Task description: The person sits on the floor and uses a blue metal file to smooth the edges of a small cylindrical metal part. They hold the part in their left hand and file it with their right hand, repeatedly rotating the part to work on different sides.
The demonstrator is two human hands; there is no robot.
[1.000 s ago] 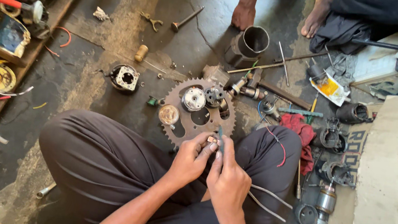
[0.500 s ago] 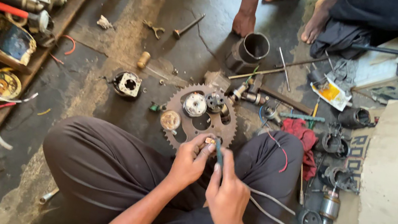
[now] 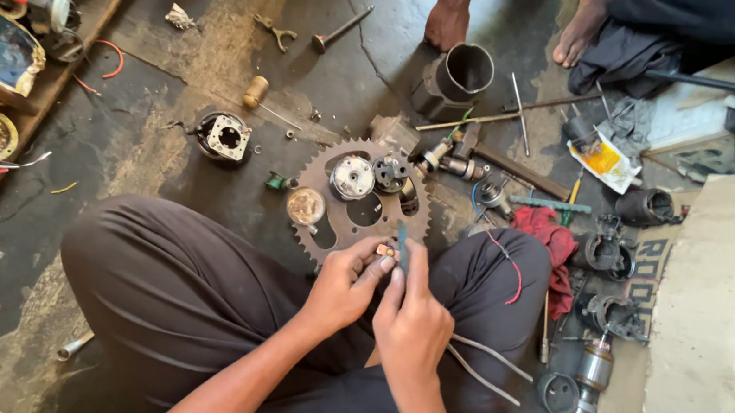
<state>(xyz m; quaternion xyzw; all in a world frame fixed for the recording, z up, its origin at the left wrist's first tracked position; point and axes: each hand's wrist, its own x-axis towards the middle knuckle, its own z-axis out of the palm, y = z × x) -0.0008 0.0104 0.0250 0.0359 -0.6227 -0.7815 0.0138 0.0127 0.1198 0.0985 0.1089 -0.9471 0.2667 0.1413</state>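
Left hand (image 3: pixel 341 285) pinches a small copper-coloured part (image 3: pixel 385 250) at its fingertips. Right hand (image 3: pixel 414 320), touching the left, grips a slim blue tool (image 3: pixel 401 242), long axis pointing away from the body, tip just beside the part. The large sprocket (image 3: pixel 320 177) lies on the floor immediately beyond both hands.

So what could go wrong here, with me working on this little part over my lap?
1. The small copper-coloured part, pinched in the left hand fingertips, could slip and vanish among the clutter around the toothed sprocket.
2. The thin blue-handled tool in the right hand points close to the left fingers; a slip might jab them.
3. The loose red wire draped on the knee might snag a moving wrist.
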